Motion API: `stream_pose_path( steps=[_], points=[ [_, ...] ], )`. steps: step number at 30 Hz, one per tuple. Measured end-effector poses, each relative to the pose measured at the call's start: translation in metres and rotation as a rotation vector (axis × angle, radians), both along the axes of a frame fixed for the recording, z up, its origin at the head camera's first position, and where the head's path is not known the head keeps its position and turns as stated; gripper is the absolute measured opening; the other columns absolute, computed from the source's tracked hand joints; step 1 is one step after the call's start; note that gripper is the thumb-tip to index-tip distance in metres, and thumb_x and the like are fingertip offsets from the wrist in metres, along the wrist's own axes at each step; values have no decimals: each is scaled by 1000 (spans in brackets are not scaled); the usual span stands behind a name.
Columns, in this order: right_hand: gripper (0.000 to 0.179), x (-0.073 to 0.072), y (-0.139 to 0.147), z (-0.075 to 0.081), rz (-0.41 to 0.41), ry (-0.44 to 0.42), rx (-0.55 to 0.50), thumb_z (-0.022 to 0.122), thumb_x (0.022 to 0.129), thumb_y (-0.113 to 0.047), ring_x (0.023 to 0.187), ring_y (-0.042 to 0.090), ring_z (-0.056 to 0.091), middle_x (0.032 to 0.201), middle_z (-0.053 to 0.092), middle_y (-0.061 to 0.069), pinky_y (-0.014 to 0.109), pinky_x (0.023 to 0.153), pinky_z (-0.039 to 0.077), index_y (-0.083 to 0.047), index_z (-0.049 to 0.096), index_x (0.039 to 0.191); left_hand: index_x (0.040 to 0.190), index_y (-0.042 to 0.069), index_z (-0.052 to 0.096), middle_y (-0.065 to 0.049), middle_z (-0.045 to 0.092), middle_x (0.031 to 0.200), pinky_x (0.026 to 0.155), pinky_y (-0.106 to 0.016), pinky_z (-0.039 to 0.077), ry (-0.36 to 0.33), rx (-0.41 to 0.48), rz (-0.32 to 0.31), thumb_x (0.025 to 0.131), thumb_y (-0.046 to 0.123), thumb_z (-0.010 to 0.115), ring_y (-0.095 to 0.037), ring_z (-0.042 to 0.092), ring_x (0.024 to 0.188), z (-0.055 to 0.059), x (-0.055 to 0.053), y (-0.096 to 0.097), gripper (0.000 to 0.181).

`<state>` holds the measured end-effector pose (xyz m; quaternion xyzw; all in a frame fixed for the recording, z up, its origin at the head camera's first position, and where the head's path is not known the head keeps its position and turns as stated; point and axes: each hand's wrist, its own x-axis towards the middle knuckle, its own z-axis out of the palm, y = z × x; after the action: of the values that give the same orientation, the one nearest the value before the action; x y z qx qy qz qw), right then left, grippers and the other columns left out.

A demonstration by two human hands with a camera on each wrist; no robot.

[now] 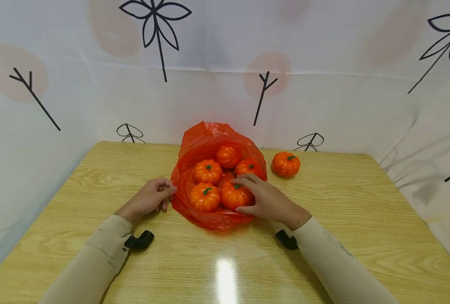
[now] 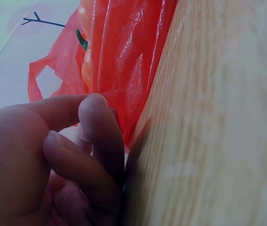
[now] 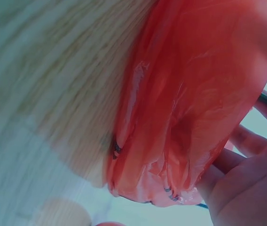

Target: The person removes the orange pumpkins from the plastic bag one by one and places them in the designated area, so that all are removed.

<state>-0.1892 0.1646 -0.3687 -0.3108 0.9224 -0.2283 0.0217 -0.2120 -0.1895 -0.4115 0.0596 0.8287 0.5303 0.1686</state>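
Observation:
A red plastic bag (image 1: 198,135) stands with its mouth spread, holding several orange toy pumpkins with green stems. My left hand (image 1: 150,198) pinches the bag's left edge between thumb and forefinger; the left wrist view shows these fingertips against the red film (image 2: 124,56). Reaching over the right rim, my right hand (image 1: 268,200) has its thumb and fingers around the near right pumpkin (image 1: 234,196) inside the bag. Beside that one sits another pumpkin (image 1: 203,197). In the right wrist view the bag's outer side (image 3: 194,94) hides most of the held pumpkin.
One more pumpkin (image 1: 285,164) lies on the wooden table (image 1: 346,202) to the right of the bag, near the back edge. Behind the table hangs a pale cloth (image 1: 209,97) with black plant drawings. Black wrist mounts (image 1: 140,240) stick out below both sleeves.

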Motion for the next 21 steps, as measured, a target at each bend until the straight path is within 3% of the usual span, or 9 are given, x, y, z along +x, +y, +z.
stream_pose_path(
  steps=[12,21],
  points=[
    [71,1,0,5,-12,100,-72,81,84,-38,130,28,54,148,43,4,50,104,49,-24,48,145,106,4,57,-5,59,84,50,-25,45,-5,-15,-1,102,32,58,-15,57,57,0,0,-1,29],
    [73,7,9,5,-62,235,-160,82,84,-33,128,32,55,153,40,6,51,102,51,-20,46,146,106,4,57,-5,59,84,50,-26,46,10,-17,-5,102,32,58,-14,57,57,-3,-1,-1,29]
  ],
)
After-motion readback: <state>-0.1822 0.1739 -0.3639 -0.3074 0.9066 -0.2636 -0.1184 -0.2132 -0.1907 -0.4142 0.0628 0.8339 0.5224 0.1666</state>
